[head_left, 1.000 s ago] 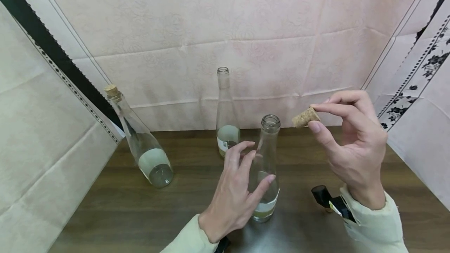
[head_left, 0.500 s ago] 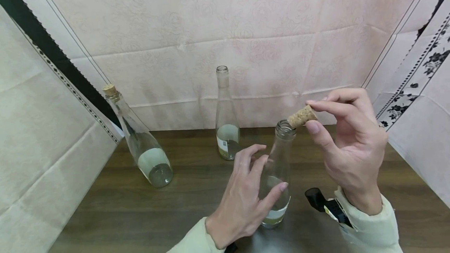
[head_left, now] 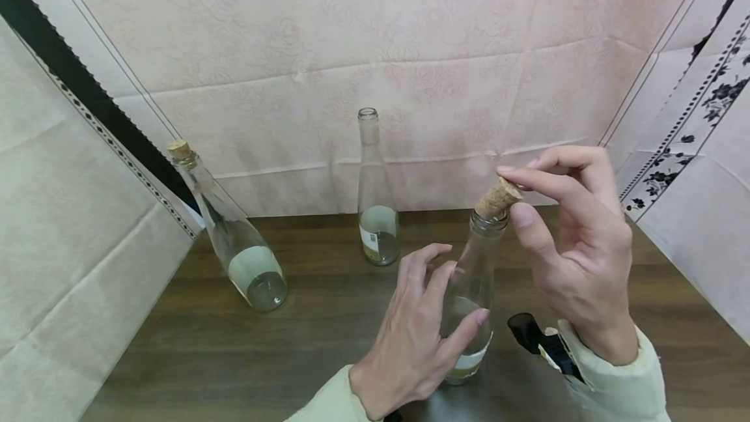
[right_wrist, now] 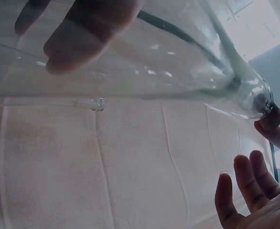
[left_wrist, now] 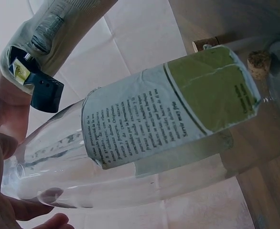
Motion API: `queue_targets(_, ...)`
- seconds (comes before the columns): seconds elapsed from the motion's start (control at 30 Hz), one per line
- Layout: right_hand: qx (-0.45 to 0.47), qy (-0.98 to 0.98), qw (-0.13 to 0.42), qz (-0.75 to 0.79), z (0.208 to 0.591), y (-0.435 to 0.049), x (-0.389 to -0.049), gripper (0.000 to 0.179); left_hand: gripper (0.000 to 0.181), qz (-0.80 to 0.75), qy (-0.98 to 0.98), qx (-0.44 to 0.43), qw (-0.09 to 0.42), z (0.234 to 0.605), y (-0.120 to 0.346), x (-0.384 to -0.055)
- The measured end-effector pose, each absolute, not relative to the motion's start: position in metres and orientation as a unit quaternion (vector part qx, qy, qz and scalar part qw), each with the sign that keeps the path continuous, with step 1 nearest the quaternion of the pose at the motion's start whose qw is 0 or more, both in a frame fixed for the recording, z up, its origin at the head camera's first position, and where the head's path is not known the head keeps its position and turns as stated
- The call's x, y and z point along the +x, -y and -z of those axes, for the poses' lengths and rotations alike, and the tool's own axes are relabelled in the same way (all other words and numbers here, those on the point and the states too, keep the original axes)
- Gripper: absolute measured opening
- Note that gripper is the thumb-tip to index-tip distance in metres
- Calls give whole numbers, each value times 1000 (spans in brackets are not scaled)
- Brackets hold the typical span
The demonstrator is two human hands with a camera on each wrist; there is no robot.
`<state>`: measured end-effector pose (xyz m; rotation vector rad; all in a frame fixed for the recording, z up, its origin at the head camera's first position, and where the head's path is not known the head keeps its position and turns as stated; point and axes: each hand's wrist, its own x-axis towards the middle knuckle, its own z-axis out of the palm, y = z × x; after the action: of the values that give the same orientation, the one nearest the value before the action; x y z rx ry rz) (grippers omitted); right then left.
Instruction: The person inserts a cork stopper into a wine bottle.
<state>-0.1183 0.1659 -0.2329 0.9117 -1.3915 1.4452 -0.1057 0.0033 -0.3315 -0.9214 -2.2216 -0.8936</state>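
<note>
My left hand (head_left: 413, 337) holds a clear glass bottle (head_left: 471, 279) around its body, fingers behind it and thumb in front. The bottle leans slightly to the right. My right hand (head_left: 577, 239) pinches a cork (head_left: 498, 198) between thumb and fingers. The cork sits tilted at the bottle's mouth, its lower end touching or just inside the rim. In the right wrist view the cork (right_wrist: 272, 118) meets the neck, and my left fingers (right_wrist: 82, 43) lie against the glass. The bottle's printed white and green label (left_wrist: 145, 114) fills the left wrist view.
A corked bottle (head_left: 246, 259) stands at the left. Behind the held bottle stands an uncorked bottle (head_left: 377, 213). Two loose corks show in the left wrist view, one cork (left_wrist: 259, 64) near the bottle's base and another cork (left_wrist: 204, 45) beside it. Pale cloth (head_left: 328, 83) encloses the wooden table (head_left: 234, 363).
My left hand has moved the bottle right and tilted it towards the cork. My right hand has shifted slightly left, bringing the cork from beside the bottle onto its mouth.
</note>
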Motion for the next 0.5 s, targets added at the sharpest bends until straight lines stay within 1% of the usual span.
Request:
queue_targets(0.3, 331, 573, 497, -561, 234, -155, -121, 26, 41, 336, 829, -344, 287, 333, -4, -105)
queue_targets(0.5, 311, 589, 524, -531, 233, -153, -120, 29, 42, 336, 828, -345, 287, 332, -5, -105)
